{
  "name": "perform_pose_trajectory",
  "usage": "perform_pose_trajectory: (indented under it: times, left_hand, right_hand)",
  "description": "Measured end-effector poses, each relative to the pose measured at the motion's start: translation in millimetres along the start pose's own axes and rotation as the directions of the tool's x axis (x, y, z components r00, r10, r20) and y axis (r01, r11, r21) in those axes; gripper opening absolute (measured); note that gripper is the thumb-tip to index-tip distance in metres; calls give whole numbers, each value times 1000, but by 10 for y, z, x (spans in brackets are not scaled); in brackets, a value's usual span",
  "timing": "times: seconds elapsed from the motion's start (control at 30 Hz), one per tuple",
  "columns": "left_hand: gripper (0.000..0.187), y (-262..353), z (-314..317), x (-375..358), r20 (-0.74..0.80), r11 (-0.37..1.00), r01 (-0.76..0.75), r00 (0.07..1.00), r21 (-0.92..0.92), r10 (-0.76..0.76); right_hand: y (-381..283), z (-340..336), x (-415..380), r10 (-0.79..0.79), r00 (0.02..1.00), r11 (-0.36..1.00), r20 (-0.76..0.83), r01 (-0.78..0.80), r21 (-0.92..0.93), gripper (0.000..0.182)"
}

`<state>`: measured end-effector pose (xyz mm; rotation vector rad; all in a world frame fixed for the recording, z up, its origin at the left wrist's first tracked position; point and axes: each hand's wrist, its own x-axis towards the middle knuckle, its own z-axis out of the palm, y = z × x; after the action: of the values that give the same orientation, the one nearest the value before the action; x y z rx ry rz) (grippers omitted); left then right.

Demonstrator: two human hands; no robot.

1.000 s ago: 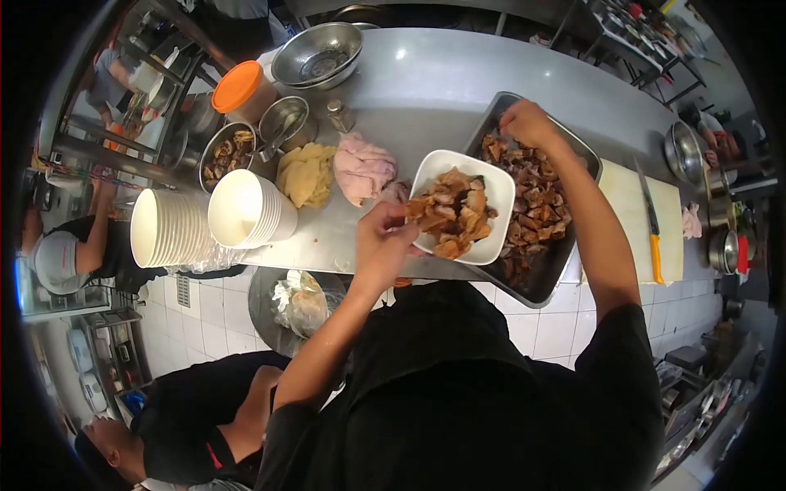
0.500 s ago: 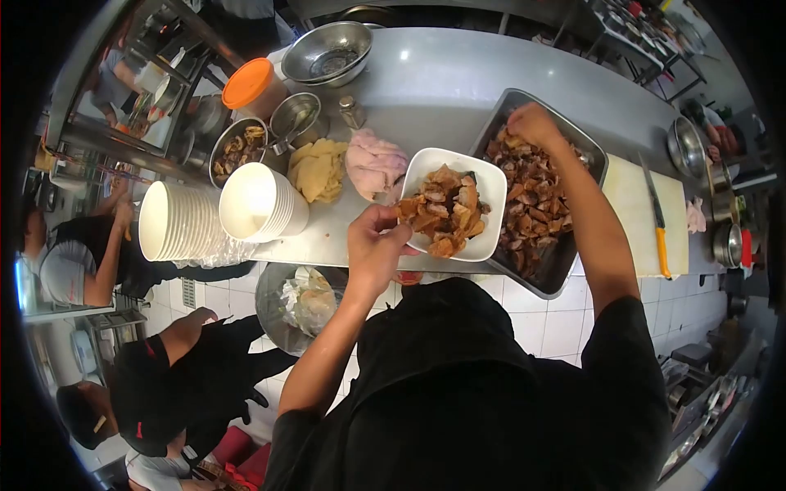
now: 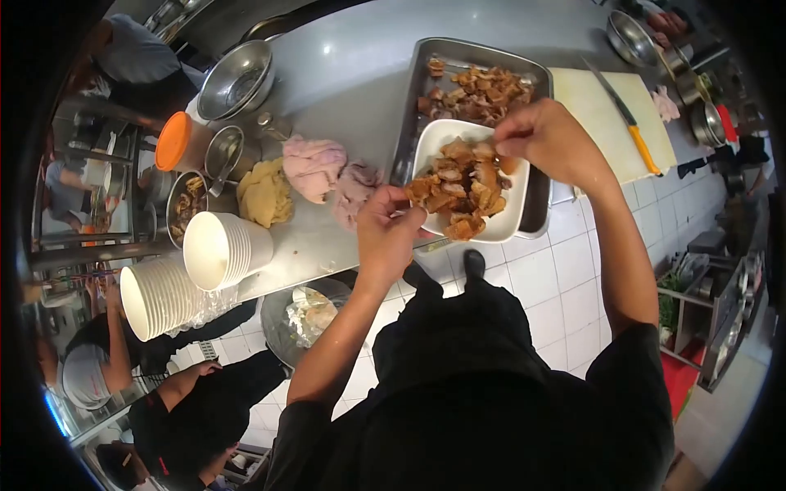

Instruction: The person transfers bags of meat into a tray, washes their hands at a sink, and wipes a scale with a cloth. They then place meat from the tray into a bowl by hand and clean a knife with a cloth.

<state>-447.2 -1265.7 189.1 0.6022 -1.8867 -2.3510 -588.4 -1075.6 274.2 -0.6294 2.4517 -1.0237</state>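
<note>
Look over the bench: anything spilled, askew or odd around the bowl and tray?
No spill or damage stands out around the bowl or tray. Slightly odd: the orange-handled knife lies slantwise on the cutting board, its tip seeming to poke past the far edge.

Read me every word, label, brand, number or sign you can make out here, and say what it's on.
No text can be read in this picture.
Small red marks on a co-worker's black shirt: too small to tell whether they are lettering.
White bowl, stacked white cups, orange-lidded tub, knife: no readable print.
</note>
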Motion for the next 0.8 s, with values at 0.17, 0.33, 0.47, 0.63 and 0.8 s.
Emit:
perform_pose_trajectory:
  times: [0.17, 0.33, 0.47, 0.63, 0.8]
  left_hand:
    - [14, -69, 390, -380, 134, 999, 38, 990, 3, -38]
    - [15, -348, 948, -838, 238, 988, 150, 959, 40, -155]
    - [15, -783, 1464, -1113, 371, 963, 256, 888, 91, -271]
    - [13, -1616, 1906, -1175, 424, 876, 449, 768, 177, -480]
    - [18, -2559, 1994, -832, 243, 832, 509, 797, 221, -552]
  right_hand:
    - [320, -116, -674, -43, 992, 999, -120, 42, -13, 14]
    - [710, -516, -1538, 24, 977, 999, -213, -18, 30, 14]
    - [1301, -811, -2288, 121, 874, 976, -471, -18, 218, 15]
    - [2158, -842, -3079, 481, 682, 864, -550, -265, 427, 18]
    - [2884, -303, -3686, 735, 507, 674, -450, -476, 565, 21]
